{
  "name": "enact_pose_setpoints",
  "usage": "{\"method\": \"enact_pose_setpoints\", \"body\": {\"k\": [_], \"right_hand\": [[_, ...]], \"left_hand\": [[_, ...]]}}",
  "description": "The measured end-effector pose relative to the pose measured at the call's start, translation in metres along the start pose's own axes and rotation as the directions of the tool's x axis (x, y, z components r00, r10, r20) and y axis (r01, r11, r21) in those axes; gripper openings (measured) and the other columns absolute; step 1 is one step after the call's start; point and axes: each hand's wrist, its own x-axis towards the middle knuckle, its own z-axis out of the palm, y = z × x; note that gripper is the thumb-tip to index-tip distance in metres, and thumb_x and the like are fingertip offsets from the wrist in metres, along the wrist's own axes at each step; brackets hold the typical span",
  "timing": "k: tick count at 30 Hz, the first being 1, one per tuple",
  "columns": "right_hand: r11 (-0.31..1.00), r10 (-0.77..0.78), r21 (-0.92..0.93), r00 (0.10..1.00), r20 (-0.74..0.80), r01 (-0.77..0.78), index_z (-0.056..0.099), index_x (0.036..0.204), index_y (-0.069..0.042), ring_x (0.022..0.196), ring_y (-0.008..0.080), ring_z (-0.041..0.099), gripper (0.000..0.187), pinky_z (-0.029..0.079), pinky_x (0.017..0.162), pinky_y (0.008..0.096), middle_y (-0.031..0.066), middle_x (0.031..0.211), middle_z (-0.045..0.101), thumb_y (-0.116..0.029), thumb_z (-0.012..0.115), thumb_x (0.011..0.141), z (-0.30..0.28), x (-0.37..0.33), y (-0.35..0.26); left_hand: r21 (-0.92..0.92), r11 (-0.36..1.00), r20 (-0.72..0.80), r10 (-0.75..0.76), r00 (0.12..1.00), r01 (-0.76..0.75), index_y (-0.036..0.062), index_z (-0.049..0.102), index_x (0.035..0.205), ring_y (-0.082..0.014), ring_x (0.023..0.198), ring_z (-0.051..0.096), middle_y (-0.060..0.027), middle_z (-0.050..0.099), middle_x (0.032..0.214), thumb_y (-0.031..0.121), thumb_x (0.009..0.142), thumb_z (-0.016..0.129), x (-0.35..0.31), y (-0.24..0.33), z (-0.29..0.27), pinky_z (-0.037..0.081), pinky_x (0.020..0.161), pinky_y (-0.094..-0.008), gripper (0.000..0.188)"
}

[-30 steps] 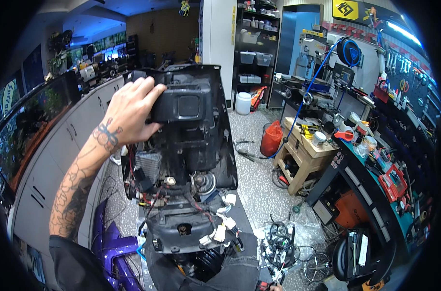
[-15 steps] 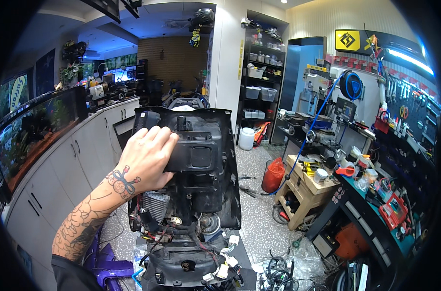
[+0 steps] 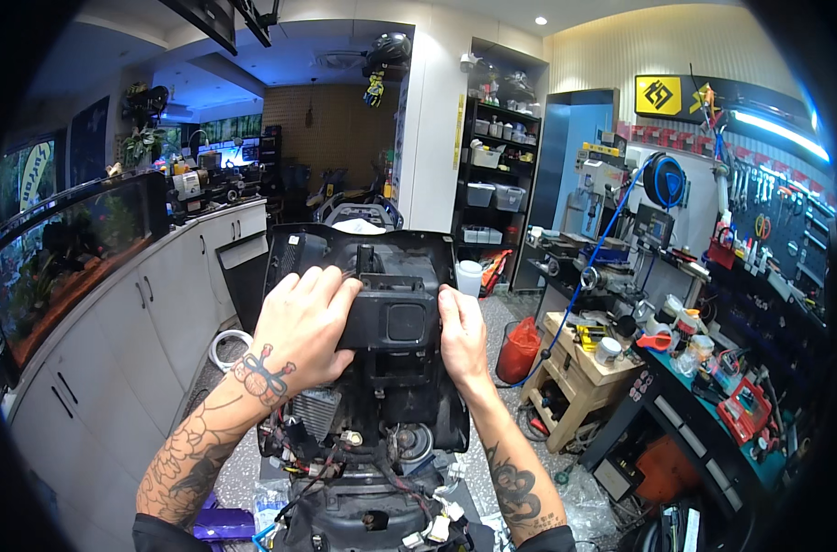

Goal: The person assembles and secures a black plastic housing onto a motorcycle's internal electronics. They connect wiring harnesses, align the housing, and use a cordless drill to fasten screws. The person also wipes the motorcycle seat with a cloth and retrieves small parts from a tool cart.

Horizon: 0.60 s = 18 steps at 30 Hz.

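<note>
A black rectangular plastic box-like piece (image 3: 395, 324) stands against a large dark plastic scooter panel (image 3: 437, 253) in front of me. My left hand (image 3: 306, 322) is closed round its left end, the fingers over the top and the thumb beneath. At the right end my right hand (image 3: 463, 333) grips its edge, thumb on top; its other fingers are mostly hidden. Below the panel are a silver finned unit (image 3: 315, 412), a round metal disc-like part (image 3: 412, 443) and loose wires with white connectors (image 3: 441, 523).
On the right stands a wooden stool-like stand (image 3: 579, 354) beside a cluttered green-topped workbench (image 3: 690, 391). A red bin bag (image 3: 520, 350) sits on the floor by a blue hose (image 3: 579, 276). White cabinets (image 3: 124, 340) line the left. Purple bodywork (image 3: 223, 524) lies at lower left.
My right hand has come into view and taken hold of the box-like piece's right end. My left hand keeps its grip. The panel and piece sit slightly lower and further right in view.
</note>
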Motion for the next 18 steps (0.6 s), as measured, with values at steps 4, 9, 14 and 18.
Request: {"method": "enact_pose_setpoints", "body": {"k": [4,9,14,18], "right_hand": [[0.967,-0.236,0.104,0.972,0.020,0.232,0.073,0.130,0.005,0.103,0.0290,0.076,0.042,0.058,0.094,0.0371,0.0201,0.111,0.079,-0.031,0.060,0.115,0.011,-0.012,0.001],[0.914,-0.090,0.405,0.969,0.229,-0.011,0.063,0.142,0.008,0.114,0.0171,0.067,0.053,0.053,0.102,0.0317,0.0125,0.121,0.075,-0.039,0.055,0.118,0.019,-0.013,0.004],[0.895,-0.130,0.447,0.954,0.271,-0.005,0.062,0.141,0.008,0.113,0.0122,0.062,0.049,0.051,0.102,0.0275,0.0062,0.121,0.071,-0.035,0.058,0.118,0.014,-0.008,0.009],[0.869,-0.131,0.495,0.958,0.256,-0.013,0.065,0.135,0.006,0.105,0.0093,0.063,0.041,0.052,0.094,0.0253,0.0039,0.116,0.072,-0.031,0.058,0.118,0.018,-0.011,0.004]], "left_hand": [[-0.043,0.999,-0.028,-0.030,0.999,0.029,0.0029,0.066,0.133,-0.0305,0.107,0.064,-0.0114,0.061,0.115,0.023,0.062,0.096,-0.003,-0.003,0.005,0.052,0.095,-0.0414,0.080],[-0.096,0.995,-0.037,-0.035,0.999,0.031,0.0037,0.066,0.133,-0.0311,0.106,0.064,-0.0116,0.061,0.115,0.021,0.062,0.095,-0.005,-0.004,0.007,0.052,0.093,-0.0420,0.079],[-0.168,0.985,-0.064,-0.045,0.997,0.034,0.0044,0.065,0.132,-0.0326,0.102,0.064,-0.0124,0.059,0.111,0.017,0.062,0.094,-0.005,-0.006,0.009,0.054,0.090,-0.0431,0.077],[-0.215,0.976,-0.088,-0.062,0.994,0.042,0.0038,0.063,0.134,-0.0340,0.098,0.062,-0.0135,0.056,0.106,0.013,0.064,0.092,-0.006,-0.006,0.013,0.054,0.087,-0.0442,0.076]]}}
